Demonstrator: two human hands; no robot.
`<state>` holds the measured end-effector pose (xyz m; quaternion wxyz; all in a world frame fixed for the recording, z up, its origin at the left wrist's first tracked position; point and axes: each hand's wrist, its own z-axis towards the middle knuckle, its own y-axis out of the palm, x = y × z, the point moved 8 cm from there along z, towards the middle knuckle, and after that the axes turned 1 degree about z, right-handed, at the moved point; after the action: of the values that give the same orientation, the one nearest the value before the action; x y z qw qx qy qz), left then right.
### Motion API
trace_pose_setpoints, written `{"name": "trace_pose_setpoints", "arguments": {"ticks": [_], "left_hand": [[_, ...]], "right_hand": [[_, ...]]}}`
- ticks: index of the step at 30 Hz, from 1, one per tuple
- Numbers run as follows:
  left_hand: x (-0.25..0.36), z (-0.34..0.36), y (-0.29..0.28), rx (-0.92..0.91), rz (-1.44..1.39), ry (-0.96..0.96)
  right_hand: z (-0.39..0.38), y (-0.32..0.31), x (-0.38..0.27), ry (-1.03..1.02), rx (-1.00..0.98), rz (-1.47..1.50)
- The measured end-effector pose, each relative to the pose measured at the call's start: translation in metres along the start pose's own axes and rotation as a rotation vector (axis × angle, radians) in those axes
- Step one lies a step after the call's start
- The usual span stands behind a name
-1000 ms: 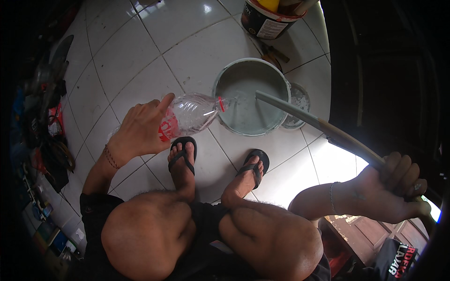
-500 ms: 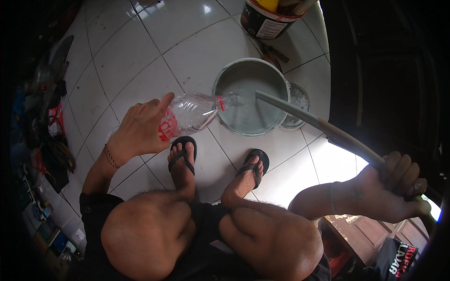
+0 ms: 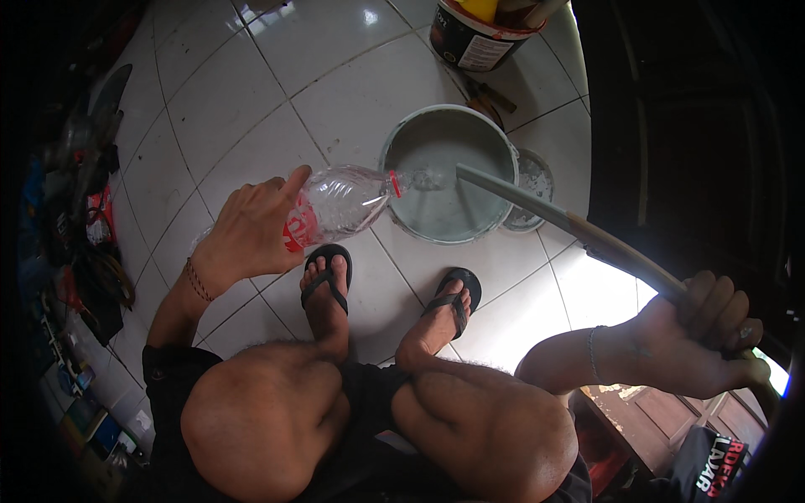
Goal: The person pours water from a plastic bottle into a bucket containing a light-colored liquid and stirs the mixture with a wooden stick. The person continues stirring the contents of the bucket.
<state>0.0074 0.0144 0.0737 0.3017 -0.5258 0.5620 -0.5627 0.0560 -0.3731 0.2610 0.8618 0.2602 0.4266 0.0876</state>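
Note:
My left hand (image 3: 257, 223) is closed round a clear plastic bottle (image 3: 348, 198) with a red label and a red neck ring. The bottle lies tipped over, its mouth above the near left part of a round bucket (image 3: 390, 201). Water (image 3: 428, 179) runs out of the mouth into the bucket, where pale grey liquid (image 3: 461, 214) covers the bottom. My right hand (image 3: 713, 335) grips the upper end of a long wooden stick (image 3: 587, 230). The stick slants down to the left, and its grey-coated end is over or in the liquid; I cannot tell which.
A grey-smeared round lid (image 3: 532, 189) lies against the bucket's right side. Beyond stands a dark pail (image 3: 470, 42) holding tools, with a dark-handled tool (image 3: 495, 96) on the tiles. Clutter (image 3: 84, 243) lines the left; a dark door (image 3: 688, 142) bounds the right. My sandalled feet (image 3: 327, 285) are close to the bucket.
The water stream from the bottle's mouth reaches a little further into the bucket. Both hands, the bottle and the stick hold nearly the same places.

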Motion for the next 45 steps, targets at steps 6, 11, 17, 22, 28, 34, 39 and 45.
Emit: {"name": "trace_pose_setpoints", "arguments": {"ticks": [6,11,17,22,28,34,39,45], "left_hand": [[0.000,-0.001,-0.001,-0.005,0.012,-0.006],[-0.001,0.001,0.000,-0.021,0.002,-0.020],[0.000,0.003,-0.001,-0.033,-0.003,-0.020],[0.000,0.003,-0.002,-0.018,0.001,-0.012],[-0.001,0.004,-0.001,-0.017,-0.007,-0.014],[0.001,0.004,-0.003,-0.013,-0.001,-0.006],[-0.002,0.005,0.000,-0.040,-0.015,-0.019],[-0.003,0.004,0.001,-0.032,-0.002,-0.022]], "right_hand": [[0.000,0.000,0.000,-0.010,0.002,0.000],[0.000,0.001,0.001,0.002,-0.039,0.021],[-0.001,-0.001,0.001,-0.003,-0.009,0.013],[-0.001,0.001,0.001,-0.006,-0.010,0.010],[-0.001,0.001,0.001,-0.020,-0.005,-0.009],[-0.001,0.001,0.002,-0.008,-0.006,-0.002],[-0.003,0.001,0.001,-0.063,0.074,-0.071],[-0.002,-0.001,0.007,-0.045,0.094,-0.043]]}}
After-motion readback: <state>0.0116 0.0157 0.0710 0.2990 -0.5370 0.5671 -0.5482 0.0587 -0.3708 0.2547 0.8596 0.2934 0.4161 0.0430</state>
